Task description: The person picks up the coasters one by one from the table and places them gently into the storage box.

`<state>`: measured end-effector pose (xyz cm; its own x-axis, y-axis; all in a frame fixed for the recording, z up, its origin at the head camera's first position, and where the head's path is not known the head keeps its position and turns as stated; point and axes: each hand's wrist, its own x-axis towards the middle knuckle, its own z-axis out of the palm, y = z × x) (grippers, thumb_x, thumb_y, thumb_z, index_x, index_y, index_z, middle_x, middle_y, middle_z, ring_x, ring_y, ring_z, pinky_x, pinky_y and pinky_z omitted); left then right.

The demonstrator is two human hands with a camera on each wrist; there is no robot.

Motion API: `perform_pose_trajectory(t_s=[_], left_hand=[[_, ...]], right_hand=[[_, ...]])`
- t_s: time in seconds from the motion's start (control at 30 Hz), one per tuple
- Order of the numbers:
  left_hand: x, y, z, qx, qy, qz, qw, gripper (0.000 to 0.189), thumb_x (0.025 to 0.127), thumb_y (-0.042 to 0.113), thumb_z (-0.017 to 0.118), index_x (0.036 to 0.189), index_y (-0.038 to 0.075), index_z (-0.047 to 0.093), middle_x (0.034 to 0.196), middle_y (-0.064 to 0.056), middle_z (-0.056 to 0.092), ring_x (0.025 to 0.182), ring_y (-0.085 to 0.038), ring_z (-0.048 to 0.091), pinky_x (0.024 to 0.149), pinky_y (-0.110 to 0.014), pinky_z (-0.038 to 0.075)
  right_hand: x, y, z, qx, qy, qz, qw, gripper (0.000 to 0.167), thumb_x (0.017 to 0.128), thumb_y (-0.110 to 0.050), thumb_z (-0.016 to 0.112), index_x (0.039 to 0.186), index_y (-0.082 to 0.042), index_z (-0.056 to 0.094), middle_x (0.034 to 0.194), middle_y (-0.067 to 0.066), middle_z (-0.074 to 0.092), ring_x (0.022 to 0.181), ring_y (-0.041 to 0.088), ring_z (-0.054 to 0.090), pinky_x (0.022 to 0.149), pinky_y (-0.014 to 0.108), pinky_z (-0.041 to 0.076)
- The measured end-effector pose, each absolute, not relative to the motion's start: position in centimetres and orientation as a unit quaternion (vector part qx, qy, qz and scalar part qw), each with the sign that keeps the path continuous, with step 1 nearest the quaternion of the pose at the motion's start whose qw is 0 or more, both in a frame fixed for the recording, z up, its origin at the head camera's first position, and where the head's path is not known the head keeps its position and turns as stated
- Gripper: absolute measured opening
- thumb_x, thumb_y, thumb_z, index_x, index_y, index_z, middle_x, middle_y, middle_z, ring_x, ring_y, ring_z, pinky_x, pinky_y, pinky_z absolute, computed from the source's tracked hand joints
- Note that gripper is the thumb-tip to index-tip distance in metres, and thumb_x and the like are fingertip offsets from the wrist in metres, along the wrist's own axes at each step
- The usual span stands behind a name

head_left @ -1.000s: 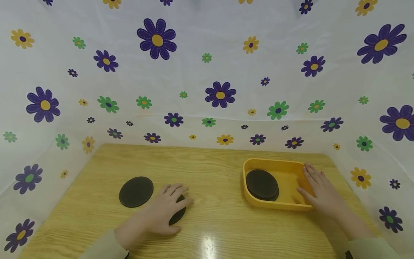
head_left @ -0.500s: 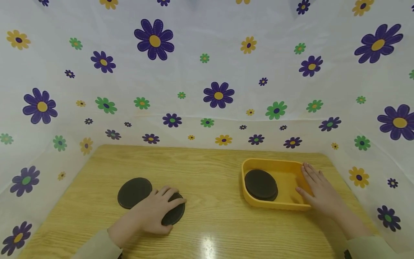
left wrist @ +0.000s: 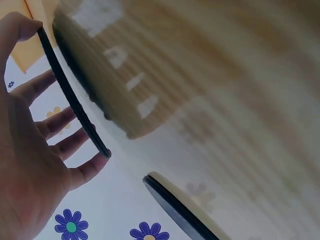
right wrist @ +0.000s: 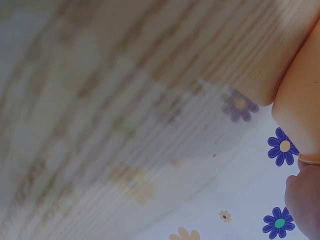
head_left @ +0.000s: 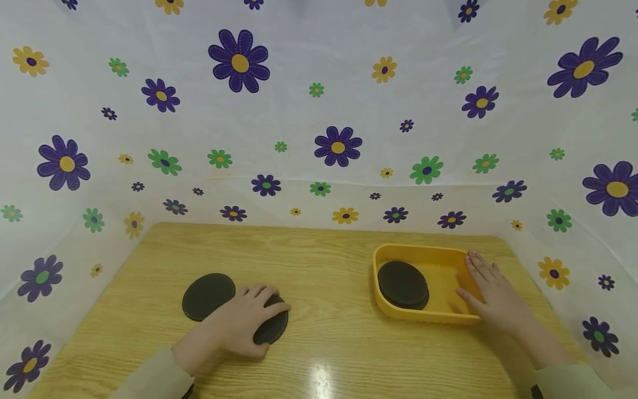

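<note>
The left hand [head_left: 241, 324] grips a thin round black disc [head_left: 274, 324] by its edges between thumb and fingertips, over the wood-grain tabletop [head_left: 319, 271], just right of a second black disc [head_left: 208, 296] lying flat. The right hand [head_left: 498, 302], fingers straight, rests on the right end of a rectangular yellow tray [head_left: 448, 282], with stacked black discs [head_left: 402, 284] at its left end

L hand [left wrist: 30, 165] grips blk disc [left wrist: 74, 100] by edges, 2nd disc [left wrist: 177, 210] nr tbl [left wrist: 240, 115]
</note>
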<state>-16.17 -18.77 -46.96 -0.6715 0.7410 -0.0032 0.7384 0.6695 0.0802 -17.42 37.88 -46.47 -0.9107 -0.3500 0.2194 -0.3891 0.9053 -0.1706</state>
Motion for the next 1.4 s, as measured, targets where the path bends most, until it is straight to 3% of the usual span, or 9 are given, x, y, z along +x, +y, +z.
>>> perform_pose_trajectory(t_s=[0.2, 0.4, 0.63, 0.93, 1.23, 1.4], left_hand=[[-16.9, -17.8, -46.8, 0.41, 0.911, 0.039, 0.01, 0.074, 0.081, 0.048, 0.076, 0.15, 0.028, 0.056, 0.149, -0.012, 0.052, 0.135, -0.035, 0.051, 0.103, -0.06, 0.049], [-17.7, -16.6, -46.8, 0.417, 0.908, 0.047, 0.013, 0.077, 0.082, 0.05, 0.075, 0.152, 0.029, 0.054, 0.152, -0.013, 0.05, 0.138, -0.036, 0.049, 0.106, -0.063, 0.047], [-18.7, -14.9, -46.7, 0.421, 0.906, 0.051, 0.008, 0.077, 0.082, 0.051, 0.073, 0.153, 0.03, 0.054, 0.153, -0.011, 0.05, 0.139, -0.032, 0.048, 0.108, -0.057, 0.046], [-20.3, -10.9, -45.9, 0.432, 0.901, 0.049, 0.0, 0.081, 0.083, 0.055, 0.071, 0.157, 0.034, 0.049, 0.158, -0.01, 0.046, 0.142, -0.031, 0.045, 0.111, -0.056, 0.045], [-21.6, -7.0, -44.8, 0.45, 0.891, 0.045, -0.023, 0.081, 0.083, 0.057, 0.07, 0.157, 0.035, 0.047, 0.159, -0.009, 0.045, 0.143, -0.029, 0.044, 0.113, -0.051, 0.043], [-22.2, -5.1, -44.0, 0.455, 0.889, 0.043, -0.03, 0.082, 0.084, 0.057, 0.071, 0.159, 0.034, 0.046, 0.16, -0.009, 0.043, 0.144, -0.029, 0.043, 0.114, -0.05, 0.042]], right_hand=[[-17.3, 37.9, -46.5, 0.188, -0.973, 0.103, 0.09, 0.079, 0.109, -0.037, 0.055, 0.161, 0.014, 0.025, 0.173, 0.031, 0.016, 0.167, 0.024, -0.007, 0.126, 0.024, -0.019], [-17.2, 37.9, -46.4, 0.189, -0.972, 0.106, 0.09, 0.079, 0.109, -0.037, 0.055, 0.161, 0.015, 0.025, 0.173, 0.03, 0.015, 0.163, 0.007, -0.017, 0.126, 0.023, -0.019], [-17.1, 37.8, -46.4, 0.192, -0.971, 0.104, 0.094, 0.078, 0.109, -0.036, 0.054, 0.16, 0.016, 0.026, 0.173, 0.031, 0.015, 0.167, 0.018, -0.011, 0.126, 0.023, -0.019], [-17.1, 37.8, -46.3, 0.19, -0.971, 0.107, 0.093, 0.079, 0.109, -0.036, 0.054, 0.161, 0.015, 0.025, 0.174, 0.029, 0.013, 0.164, 0.008, -0.016, 0.128, 0.026, -0.018], [-17.3, 37.8, -46.2, 0.186, -0.973, 0.108, 0.087, 0.079, 0.108, -0.037, 0.055, 0.161, 0.014, 0.025, 0.173, 0.031, 0.015, 0.168, 0.031, -0.002, 0.128, 0.028, -0.018], [-17.3, 37.7, -46.2, 0.185, -0.973, 0.107, 0.089, 0.079, 0.108, -0.037, 0.054, 0.161, 0.015, 0.026, 0.172, 0.032, 0.018, 0.168, 0.03, -0.003, 0.128, 0.028, -0.017]])
